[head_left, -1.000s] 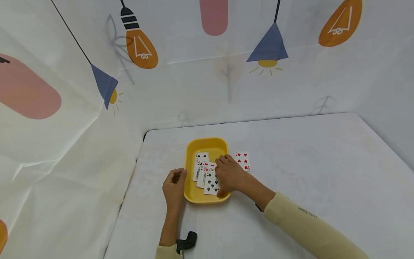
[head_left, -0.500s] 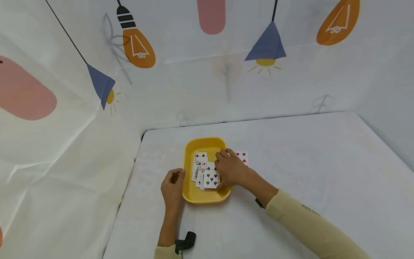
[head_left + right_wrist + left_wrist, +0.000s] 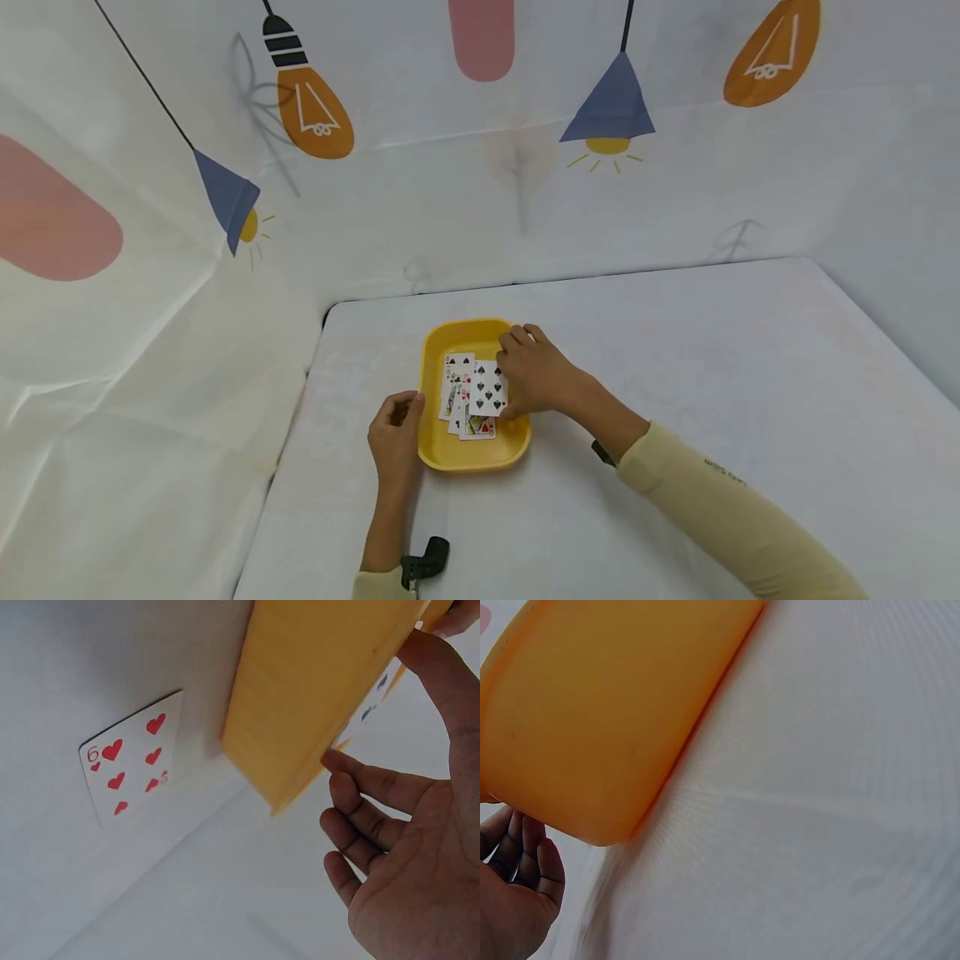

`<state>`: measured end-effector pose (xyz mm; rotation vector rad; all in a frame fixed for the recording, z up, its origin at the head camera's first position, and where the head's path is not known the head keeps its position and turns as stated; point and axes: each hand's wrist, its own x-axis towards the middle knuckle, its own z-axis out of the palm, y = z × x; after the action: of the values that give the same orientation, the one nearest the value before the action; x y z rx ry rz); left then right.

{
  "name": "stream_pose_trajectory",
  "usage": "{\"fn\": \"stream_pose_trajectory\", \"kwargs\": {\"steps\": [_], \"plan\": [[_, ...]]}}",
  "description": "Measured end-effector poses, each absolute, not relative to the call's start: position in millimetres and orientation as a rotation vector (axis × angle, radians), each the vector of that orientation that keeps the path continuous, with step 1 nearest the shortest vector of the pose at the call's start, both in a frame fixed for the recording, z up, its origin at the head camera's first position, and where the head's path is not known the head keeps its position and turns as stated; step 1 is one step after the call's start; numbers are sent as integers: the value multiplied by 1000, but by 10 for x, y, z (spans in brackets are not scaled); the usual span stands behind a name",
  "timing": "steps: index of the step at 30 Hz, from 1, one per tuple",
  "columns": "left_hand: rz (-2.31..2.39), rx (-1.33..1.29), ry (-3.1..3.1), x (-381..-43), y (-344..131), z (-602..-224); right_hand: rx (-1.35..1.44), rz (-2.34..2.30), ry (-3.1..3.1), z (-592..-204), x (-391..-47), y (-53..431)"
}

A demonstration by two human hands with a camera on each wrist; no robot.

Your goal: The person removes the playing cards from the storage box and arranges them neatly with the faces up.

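In the head view, my right hand [image 3: 536, 371] holds a spade playing card [image 3: 489, 388] by its edges, between thumb and fingers. The card lies over several other cards in a yellow tray [image 3: 472, 458]. Among these, a picture card [image 3: 478, 428] shows below the spade card, and a black-suit card [image 3: 457, 362] lies at the upper left. My left hand [image 3: 393, 437] grips the tray's left rim with thumb and fingers. In the left wrist view, its fingers curl by the end of the tray [image 3: 622, 712].
A six of hearts [image 3: 135, 761] lies on the white table [image 3: 675, 375], outside the tray's right side. In the head view my right hand hides it. White sheets [image 3: 420, 192] printed with lamps and bulbs stand behind and at the left.
My right hand has moved away from me, sliding the spade card up the tray and uncovering the picture card. The six of hearts has become hidden behind it. My left hand stays on the rim.
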<state>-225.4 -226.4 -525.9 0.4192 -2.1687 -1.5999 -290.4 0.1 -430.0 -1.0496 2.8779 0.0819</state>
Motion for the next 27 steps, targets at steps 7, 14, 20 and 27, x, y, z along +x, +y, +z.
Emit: {"fn": "stream_pose_trajectory", "kwargs": {"steps": [7, 14, 20, 27], "plan": [[-1605, 418, -2169, -2261, -2271, -5278, -1033, 61, 2928, -4242, -2925, 94], [-1600, 413, -2169, -2260, -2268, -5266, -1034, 67, 2948, -4160, -2930, 211], [-1594, 399, -2160, -2254, -2272, -5249, -1025, 99, 2967, -4136, -2949, 336], [-1613, 404, -2156, -2260, -2270, -5254, -1031, 69, 2991, -4171, -2953, 489]]}}
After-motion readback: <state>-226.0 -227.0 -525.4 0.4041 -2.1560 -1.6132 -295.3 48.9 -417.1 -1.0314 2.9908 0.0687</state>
